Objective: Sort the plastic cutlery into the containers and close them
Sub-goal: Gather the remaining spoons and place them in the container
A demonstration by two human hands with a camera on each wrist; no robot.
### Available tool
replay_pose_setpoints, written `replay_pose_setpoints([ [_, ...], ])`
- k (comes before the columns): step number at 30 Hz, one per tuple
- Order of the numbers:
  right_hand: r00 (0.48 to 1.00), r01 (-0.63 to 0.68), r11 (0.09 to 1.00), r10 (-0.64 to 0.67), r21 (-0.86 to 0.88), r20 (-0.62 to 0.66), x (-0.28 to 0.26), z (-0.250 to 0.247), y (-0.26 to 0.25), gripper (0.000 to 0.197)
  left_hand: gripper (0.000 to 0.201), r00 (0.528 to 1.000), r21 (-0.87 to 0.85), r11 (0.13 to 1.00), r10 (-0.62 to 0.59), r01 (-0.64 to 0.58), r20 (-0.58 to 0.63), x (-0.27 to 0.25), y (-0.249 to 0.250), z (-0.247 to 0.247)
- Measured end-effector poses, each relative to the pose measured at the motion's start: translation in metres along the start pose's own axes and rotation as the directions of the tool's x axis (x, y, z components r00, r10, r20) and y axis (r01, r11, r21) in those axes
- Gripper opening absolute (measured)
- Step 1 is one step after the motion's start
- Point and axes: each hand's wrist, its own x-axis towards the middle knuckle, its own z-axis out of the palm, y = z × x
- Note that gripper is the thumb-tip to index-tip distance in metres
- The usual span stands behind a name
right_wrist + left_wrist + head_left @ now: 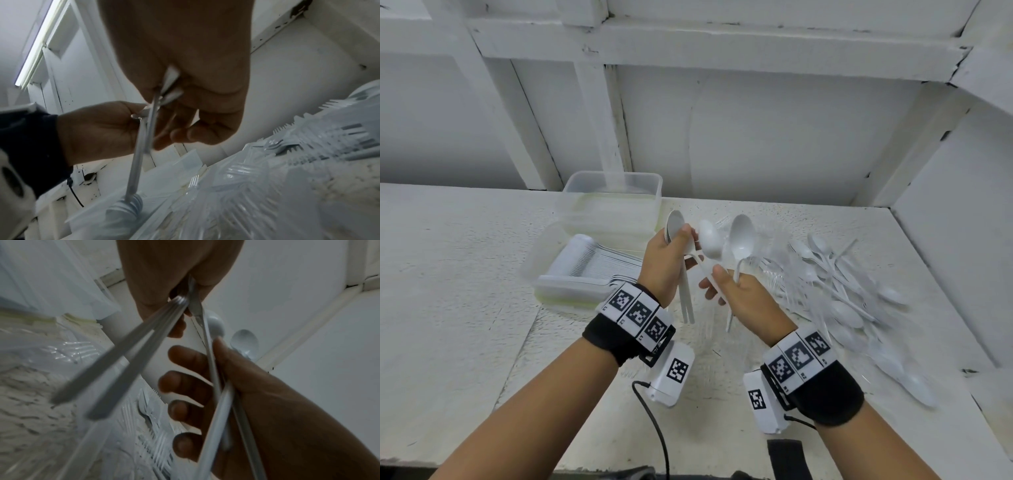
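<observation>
We hold our left hand (666,265) curled round a nested stack of white spoons (677,240), bowls up, handles pointing down toward us. Our right hand (736,291) pinches two upright spoons (739,243) above the table (465,274); loose spoons (852,301) lie right, and a spoon-filled container (571,274) lies left.

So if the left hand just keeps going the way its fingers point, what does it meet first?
Probably the clear container at the back of the table. The left hand, gripping a bunch of spoons, points up and away toward it. Depth is unclear from the head view; it might pass above the rim and reach the wall.
</observation>
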Motion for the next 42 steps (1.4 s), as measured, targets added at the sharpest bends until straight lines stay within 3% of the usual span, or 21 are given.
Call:
replay_pose_setpoints([
  [4,0.978,0.015,0.988,0.018,0.155,-0.206,0.004,-0.002,0.003,0.032,0.01,0.997,-0.151,0.988,-0.026,0.016,-0.068,0.004,0.001,-0.003],
  [7,0.982,0.013,0.968,0.035,0.251,-0.188,0.003,-0.005,0.0,0.025,0.011,0.995,-0.194,0.98,-0.053,0.036,-0.085,0.008,0.002,-0.005],
  [10,0.991,0.01,0.976,0.019,0.216,-0.132,0.002,-0.003,-0.002,0.029,0.018,0.996,-0.124,0.991,-0.051,0.042,-0.074,0.01,0.0,-0.004],
  [14,0.989,0.098,0.99,-0.086,0.104,-0.119,0.001,0.004,-0.008,0.032,0.026,0.996,-0.082,0.992,-0.093,0.093,0.012,0.005,-0.004,0.001],
  [18,0.968,0.177,0.984,-0.178,-0.02,-0.18,0.004,0.009,-0.01,0.018,0.042,0.987,-0.031,0.994,-0.102,0.106,0.121,0.002,-0.005,0.006],
  [23,0.962,0.146,0.988,-0.13,0.048,-0.241,0.009,0.009,-0.01,0.025,0.066,0.977,-0.066,0.977,-0.196,0.202,0.079,0.001,-0.003,0.007],
  [27,0.964,0.191,0.981,-0.191,-0.02,-0.184,0.012,0.01,-0.01,0.032,0.037,0.965,-0.137,0.958,-0.236,0.251,0.119,0.005,-0.006,0.008],
  [32,0.961,0.189,0.96,-0.223,-0.205,-0.161,0.016,0.01,-0.009,0.038,0.023,0.971,-0.125,0.968,-0.204,0.22,0.126,0.007,-0.01,0.004],
  [35,0.959,0.147,0.985,-0.165,-0.096,-0.229,0.012,0.002,-0.013,0.032,0.014,0.975,-0.166,0.962,-0.206,0.217,0.086,0.008,-0.009,0.002],
  [38,0.946,0.104,0.994,-0.103,-0.013,-0.306,0.008,-0.004,-0.018,0.033,0.016,0.973,-0.176,0.957,-0.22,0.229,0.069,0.011,-0.008,0.0],
  [42,0.94,0.089,0.991,-0.116,-0.097,-0.322,0.014,-0.002,-0.012,0.031,0.029,0.97,-0.149,0.959,-0.232,0.241,0.08,0.011,-0.005,0.002],
])
